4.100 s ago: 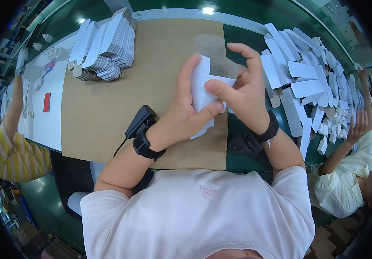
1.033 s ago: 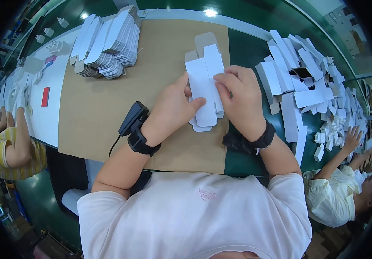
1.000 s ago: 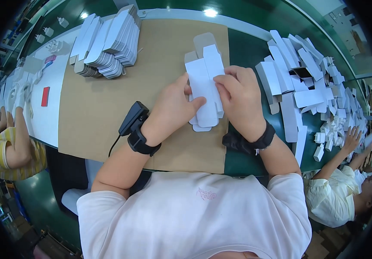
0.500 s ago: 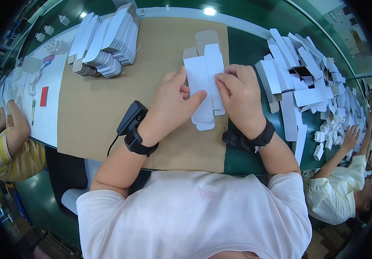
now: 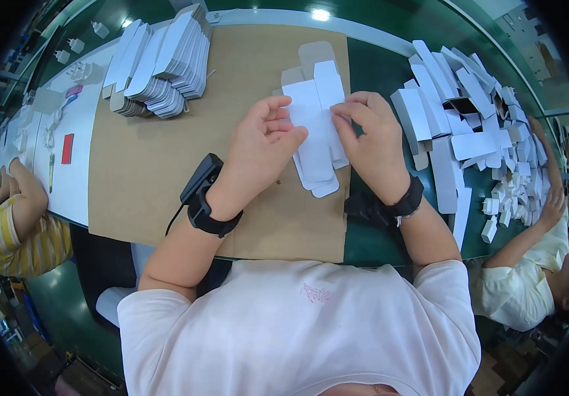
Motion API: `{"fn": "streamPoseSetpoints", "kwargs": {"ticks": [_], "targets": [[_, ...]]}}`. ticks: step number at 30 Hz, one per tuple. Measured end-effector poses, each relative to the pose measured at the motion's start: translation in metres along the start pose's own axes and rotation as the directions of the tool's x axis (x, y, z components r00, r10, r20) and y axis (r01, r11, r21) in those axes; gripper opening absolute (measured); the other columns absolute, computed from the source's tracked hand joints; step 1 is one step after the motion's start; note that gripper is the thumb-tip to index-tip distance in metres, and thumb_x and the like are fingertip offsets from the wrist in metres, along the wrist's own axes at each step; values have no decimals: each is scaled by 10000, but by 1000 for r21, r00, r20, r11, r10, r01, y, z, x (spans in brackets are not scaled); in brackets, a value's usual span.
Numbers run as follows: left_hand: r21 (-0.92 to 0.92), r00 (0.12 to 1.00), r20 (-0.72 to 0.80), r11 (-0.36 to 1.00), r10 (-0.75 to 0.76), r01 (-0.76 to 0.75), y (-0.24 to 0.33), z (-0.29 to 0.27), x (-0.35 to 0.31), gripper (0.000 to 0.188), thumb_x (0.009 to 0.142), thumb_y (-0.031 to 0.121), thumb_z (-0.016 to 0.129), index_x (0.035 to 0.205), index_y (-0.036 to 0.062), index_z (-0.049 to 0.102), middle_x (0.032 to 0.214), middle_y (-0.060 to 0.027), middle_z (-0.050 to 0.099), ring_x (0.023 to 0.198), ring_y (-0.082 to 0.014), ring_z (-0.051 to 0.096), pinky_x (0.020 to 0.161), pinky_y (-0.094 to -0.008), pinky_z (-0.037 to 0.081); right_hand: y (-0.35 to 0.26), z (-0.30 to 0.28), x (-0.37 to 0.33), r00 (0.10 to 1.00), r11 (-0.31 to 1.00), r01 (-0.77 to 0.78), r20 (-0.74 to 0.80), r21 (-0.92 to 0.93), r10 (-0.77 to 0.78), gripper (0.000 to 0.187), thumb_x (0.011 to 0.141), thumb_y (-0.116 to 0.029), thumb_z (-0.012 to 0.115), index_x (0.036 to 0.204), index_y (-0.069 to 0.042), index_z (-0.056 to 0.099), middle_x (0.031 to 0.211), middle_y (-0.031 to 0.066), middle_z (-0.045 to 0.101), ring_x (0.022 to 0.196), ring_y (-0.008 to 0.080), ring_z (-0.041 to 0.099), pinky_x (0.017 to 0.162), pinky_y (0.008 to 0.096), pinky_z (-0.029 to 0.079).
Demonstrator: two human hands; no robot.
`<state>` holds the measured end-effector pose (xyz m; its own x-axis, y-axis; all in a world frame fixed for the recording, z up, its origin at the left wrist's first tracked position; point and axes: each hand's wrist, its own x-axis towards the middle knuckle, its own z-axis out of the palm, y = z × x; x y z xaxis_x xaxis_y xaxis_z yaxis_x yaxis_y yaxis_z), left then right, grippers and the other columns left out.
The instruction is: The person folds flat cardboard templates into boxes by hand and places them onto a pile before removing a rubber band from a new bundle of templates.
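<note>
A white folding carton (image 5: 307, 112), still mostly flat with its end flaps out, lies in front of me at a slight tilt. My right hand (image 5: 373, 142) pinches thumb and forefinger together at the carton's right panel. My left hand (image 5: 258, 145) is beside the carton's left edge, its thumb and fingers apart and the fingers loosely curled. The left thumb's tip overlaps the carton; whether it touches is hard to tell. Each wrist wears a black strapped device.
Stacked flat white cartons (image 5: 172, 63) stand at the far left of the brown board (image 5: 166, 171). White boxes (image 5: 430, 105) and small white charger plugs (image 5: 489, 228) pile up at right. A red box (image 5: 67, 148) lies left. Two other people sit at either side.
The carton has turned slightly, its near end swinging right. My left fingers have lifted off its left edge and spread. At right, the other person's hands have shifted.
</note>
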<state>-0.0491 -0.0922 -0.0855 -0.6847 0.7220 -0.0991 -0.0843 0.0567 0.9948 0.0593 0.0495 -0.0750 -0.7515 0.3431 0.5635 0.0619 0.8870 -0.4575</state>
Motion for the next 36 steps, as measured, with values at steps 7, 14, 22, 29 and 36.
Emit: {"fn": "streamPoseSetpoints", "kwargs": {"ticks": [7,14,22,29,36], "targets": [[20,994,91,999,-52,51,0,-1,-5,450,762,66,661,1167,6,474,980,-89,562,877,-139,559,788,-234,455,2,3,1,995,999,-37,96,0,37,169,725,-45,651,893,-30,640,816,112,611,711,219,579,606,279,467],[686,979,33,707,202,-169,-6,-8,1,437,740,151,633,1120,-11,490,929,-214,569,802,-381,570,738,-390,470,7,6,-2,929,971,-233,309,58,205,262,786,-105,613,1045,-64,611,935,115,614,678,182,570,632,264,472],[339,996,84,941,-21,-9,3,-1,-1,449,793,99,639,1183,-14,446,1038,-143,548,893,-166,570,782,-277,486,7,7,-3,955,959,-235,222,159,197,280,759,-109,634,1038,-91,621,1120,149,573,837,202,553,725,287,456],[28,998,60,999,27,-28,-2,0,-2,435,781,78,643,1159,-13,447,1088,-138,524,963,-177,545,816,-277,473,4,7,-4,997,997,72,-2,-32,-72,293,698,17,632,974,-82,629,1098,150,575,851,244,555,732,319,466],[-67,997,75,998,20,-15,-2,5,-2,400,771,-6,630,1124,13,442,1066,-72,504,951,-138,521,828,-256,468,1,11,1,991,987,116,-51,-113,-123,304,651,100,576,904,-63,624,1004,157,551,815,290,518,692,341,458]]}}
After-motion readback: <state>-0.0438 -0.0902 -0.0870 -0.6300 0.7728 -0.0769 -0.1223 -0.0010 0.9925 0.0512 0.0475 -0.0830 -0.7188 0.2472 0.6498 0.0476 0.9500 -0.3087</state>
